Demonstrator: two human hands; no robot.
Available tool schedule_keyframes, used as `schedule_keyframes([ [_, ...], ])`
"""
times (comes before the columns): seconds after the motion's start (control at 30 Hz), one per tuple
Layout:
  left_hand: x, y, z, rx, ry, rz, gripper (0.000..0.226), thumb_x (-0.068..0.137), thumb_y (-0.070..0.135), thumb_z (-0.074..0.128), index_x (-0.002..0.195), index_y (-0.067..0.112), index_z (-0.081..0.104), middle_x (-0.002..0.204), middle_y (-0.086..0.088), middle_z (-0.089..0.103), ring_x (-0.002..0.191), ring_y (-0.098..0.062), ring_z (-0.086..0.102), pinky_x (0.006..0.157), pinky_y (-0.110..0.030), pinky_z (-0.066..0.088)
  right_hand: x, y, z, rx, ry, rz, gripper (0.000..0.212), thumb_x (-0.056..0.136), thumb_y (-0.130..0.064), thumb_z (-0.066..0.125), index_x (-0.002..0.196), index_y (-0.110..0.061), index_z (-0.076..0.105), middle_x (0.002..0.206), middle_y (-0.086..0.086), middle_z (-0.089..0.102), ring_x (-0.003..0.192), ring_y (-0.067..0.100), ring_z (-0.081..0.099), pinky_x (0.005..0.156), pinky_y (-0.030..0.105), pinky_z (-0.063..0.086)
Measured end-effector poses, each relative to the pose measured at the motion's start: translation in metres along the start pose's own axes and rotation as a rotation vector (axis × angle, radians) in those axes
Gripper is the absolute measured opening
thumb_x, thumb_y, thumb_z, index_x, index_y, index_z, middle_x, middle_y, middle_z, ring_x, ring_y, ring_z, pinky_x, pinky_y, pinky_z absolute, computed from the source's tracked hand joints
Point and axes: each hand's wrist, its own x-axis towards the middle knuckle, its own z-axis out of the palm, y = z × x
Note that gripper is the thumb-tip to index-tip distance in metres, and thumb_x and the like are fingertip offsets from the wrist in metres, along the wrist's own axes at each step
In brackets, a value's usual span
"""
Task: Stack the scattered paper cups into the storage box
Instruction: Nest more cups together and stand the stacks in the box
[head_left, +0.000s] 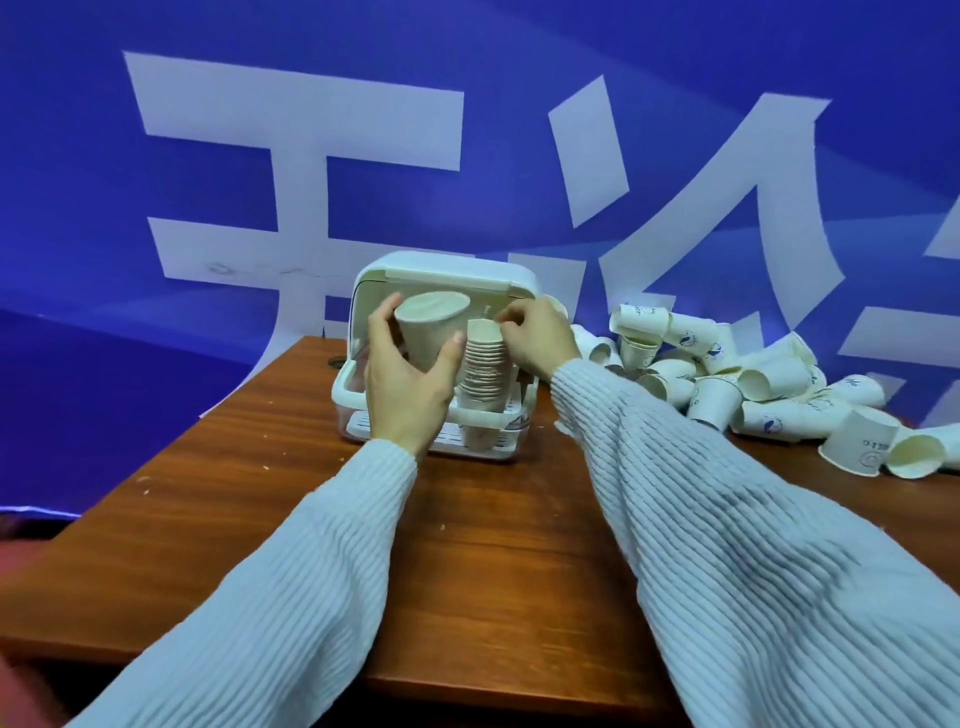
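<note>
A white storage box (363, 280) with its lid raised stands on the wooden table (467, 545). Inside it rises a tall stack of paper cups (483, 374). My left hand (405, 384) grips a single paper cup (428, 327), tilted with its mouth facing me, in front of the box opening. My right hand (535, 338) pinches the rim at the top of the stack. A heap of scattered paper cups (753, 379), white with blue print, lies on the table to the right of the box.
A blue banner (467, 156) with large white characters hangs right behind the table. The table's left edge (156, 467) and front edge are close. The scattered cups reach the right border of the view.
</note>
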Motion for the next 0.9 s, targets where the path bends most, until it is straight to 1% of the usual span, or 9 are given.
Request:
schedule_keyframes([
  [0.1,0.028,0.007,0.016,-0.041,-0.016,0.021,0.072,0.086,0.032,0.081,0.145,0.027,0.041,0.133,0.011,0.052,0.124,-0.01,0.055,0.104,-0.033,0.052,0.0,0.014,0.015,0.438,-0.032,0.091,0.022,0.102,-0.019,0.051,0.105,-0.023,0.073,0.118,0.004,0.073,0.113,0.024,0.067,0.104,0.049,0.052],
  [0.23,0.06,0.006,0.045,0.061,-0.11,0.067,0.071,0.087,0.036,0.079,0.146,0.02,0.044,0.141,0.002,0.05,0.132,-0.015,0.049,0.114,-0.036,0.042,0.005,0.033,0.033,0.687,-0.058,0.148,0.027,0.1,-0.035,0.048,0.097,-0.031,0.074,0.117,0.005,0.075,0.117,0.026,0.068,0.11,0.053,0.048],
  [0.33,0.069,0.003,0.055,0.249,-0.167,0.125,0.067,0.09,0.032,0.077,0.146,0.013,0.047,0.143,-0.005,0.052,0.134,-0.019,0.047,0.109,-0.022,0.032,-0.003,0.03,0.029,0.792,-0.067,0.187,0.028,0.107,-0.031,0.045,0.108,-0.026,0.073,0.117,0.005,0.075,0.114,0.024,0.069,0.102,0.042,0.054],
  [0.43,0.067,-0.008,0.055,0.427,-0.337,0.066,0.072,0.09,0.043,0.072,0.15,0.013,0.045,0.147,-0.009,0.051,0.137,-0.026,0.047,0.114,-0.035,0.035,-0.007,0.03,0.024,0.929,-0.129,0.235,0.033,0.108,-0.031,0.04,0.11,-0.022,0.072,0.095,-0.003,0.077,0.088,0.01,0.071,0.073,0.024,0.054],
  [0.53,0.055,-0.022,0.045,0.642,-0.445,0.034,0.085,0.083,0.065,0.051,0.153,0.018,0.041,0.151,-0.01,0.048,0.137,-0.032,0.046,0.114,-0.048,0.038,-0.013,0.037,0.025,0.993,-0.177,0.272,0.042,0.11,-0.043,0.028,0.116,-0.03,0.067,0.097,-0.013,0.076,0.092,0.004,0.067,0.076,0.024,0.049],
  [0.63,0.048,-0.029,0.039,0.664,-0.517,0.027,0.093,0.079,0.064,0.057,0.158,0.022,0.031,0.156,-0.008,0.045,0.139,-0.032,0.046,0.114,-0.048,0.039,-0.022,0.038,0.032,0.989,-0.192,0.227,0.049,0.112,-0.049,0.02,0.113,-0.033,0.066,0.102,-0.018,0.073,0.096,-0.004,0.066,0.075,0.015,0.05],
  [0.7,0.047,-0.033,0.038,0.595,-0.587,-0.031,0.104,0.074,0.056,0.071,0.159,0.028,0.019,0.154,-0.009,0.048,0.137,-0.03,0.05,0.113,-0.046,0.042,-0.025,0.037,0.034,0.994,-0.161,0.203,0.049,0.111,-0.053,0.022,0.109,-0.035,0.067,0.106,-0.017,0.073,0.102,-0.003,0.066,0.083,0.015,0.051],
  [0.77,0.046,-0.039,0.038,0.564,-0.612,-0.06,0.114,0.074,0.045,0.08,0.16,0.033,0.006,0.153,-0.012,0.05,0.136,-0.031,0.052,0.112,-0.047,0.043,-0.027,0.036,0.037,0.949,-0.101,0.172,0.045,0.107,-0.061,0.028,0.114,-0.038,0.065,0.122,-0.01,0.071,0.116,0.005,0.063,0.103,0.028,0.048],
  [0.9,0.054,-0.049,0.041,0.566,-0.426,-0.069,0.114,0.081,0.036,0.083,0.162,0.029,0.004,0.156,-0.013,0.044,0.14,-0.034,0.047,0.114,-0.049,0.04,-0.035,0.041,0.047,0.903,0.032,0.176,0.074,0.092,-0.075,0.039,0.153,-0.033,0.043,0.155,0.0,0.051,0.136,0.014,0.052,0.121,0.043,0.037],
])
